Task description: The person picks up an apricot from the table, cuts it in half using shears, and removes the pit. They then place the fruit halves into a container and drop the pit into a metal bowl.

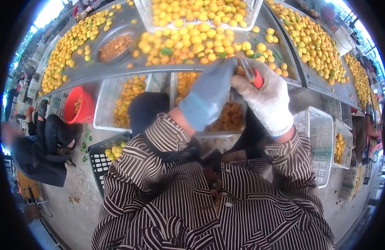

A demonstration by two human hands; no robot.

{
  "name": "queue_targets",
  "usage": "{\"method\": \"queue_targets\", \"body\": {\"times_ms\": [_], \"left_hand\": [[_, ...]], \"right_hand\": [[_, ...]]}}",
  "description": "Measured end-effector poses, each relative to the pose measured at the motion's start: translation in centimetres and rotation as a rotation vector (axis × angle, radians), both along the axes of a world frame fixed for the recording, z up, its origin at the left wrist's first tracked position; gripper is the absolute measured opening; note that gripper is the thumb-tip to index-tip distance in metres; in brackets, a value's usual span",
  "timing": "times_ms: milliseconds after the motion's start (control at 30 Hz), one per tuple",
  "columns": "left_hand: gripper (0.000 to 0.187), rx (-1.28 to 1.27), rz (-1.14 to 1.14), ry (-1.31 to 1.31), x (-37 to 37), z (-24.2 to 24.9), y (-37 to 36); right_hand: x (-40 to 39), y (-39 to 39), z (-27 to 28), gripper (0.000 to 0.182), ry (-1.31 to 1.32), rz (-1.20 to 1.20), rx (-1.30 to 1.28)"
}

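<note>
My left hand [211,91], in a grey-blue glove, is closed above the table's near edge, its fingertips meeting those of my right hand. My right hand [265,91], in a white knit glove, is wrapped round a small tool with a red handle [257,79]; its working end is partly hidden. A bit of orange-brown shows between the fingertips, too small to name for certain. Just beyond both hands lie yellow apricots [196,46] on the metal table [167,68]. Beneath my hands, a white crate [219,134] holds orange, opened fruit pieces [230,116].
A metal bowl [100,43] with brown pits or scraps sits on the table at left, near a fruit-filled white crate [147,18]. Below are a red bucket [85,109], a black basket [95,156] and white crates [319,146]. A co-worker [42,150] sits at left.
</note>
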State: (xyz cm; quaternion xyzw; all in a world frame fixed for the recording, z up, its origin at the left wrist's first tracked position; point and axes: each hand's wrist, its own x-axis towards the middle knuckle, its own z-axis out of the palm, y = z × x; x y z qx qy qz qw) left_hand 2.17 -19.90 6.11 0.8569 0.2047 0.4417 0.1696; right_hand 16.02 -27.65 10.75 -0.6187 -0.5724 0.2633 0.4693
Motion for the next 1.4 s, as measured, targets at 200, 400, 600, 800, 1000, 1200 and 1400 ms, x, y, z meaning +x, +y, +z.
{"method": "queue_targets", "body": {"times_ms": [200, 400, 600, 800, 1000, 1200, 1400], "left_hand": [[0.026, -0.843, -0.511, -0.187, -0.5, 0.0, 0.2], [0.029, -1.599, -0.513, -0.534, 1.2, 0.2, 1.1], [0.036, -1.443, -0.084, 0.136, 3.8, -11.6, 5.1], [0.032, -0.717, 0.056, 0.768, 8.4, -19.9, 7.9], [0.031, -0.609, 0.066, 0.909, 11.0, -25.3, 9.2], [0.034, -0.703, 0.075, 0.9, 10.9, -27.9, 8.6], [0.042, -0.615, 0.095, 0.811, 10.3, -27.7, 9.0]], "right_hand": [[1.1, -0.8, -0.8, 0.031, -0.289, -0.065, 0.12], [2.7, -0.3, -3.0, 0.024, 0.233, -0.106, 0.403], [5.1, -2.3, -1.9, 0.021, 0.473, -0.303, 0.168], [7.6, -3.8, -3.0, 0.023, 0.32, -0.3, 0.192], [8.7, -3.1, -3.4, 0.023, 0.41, -0.393, 0.14], [9.5, -2.2, -4.7, 0.022, 0.392, -0.385, 0.043], [8.5, -1.2, -4.2, 0.025, 0.383, -0.364, 0.059]]}}
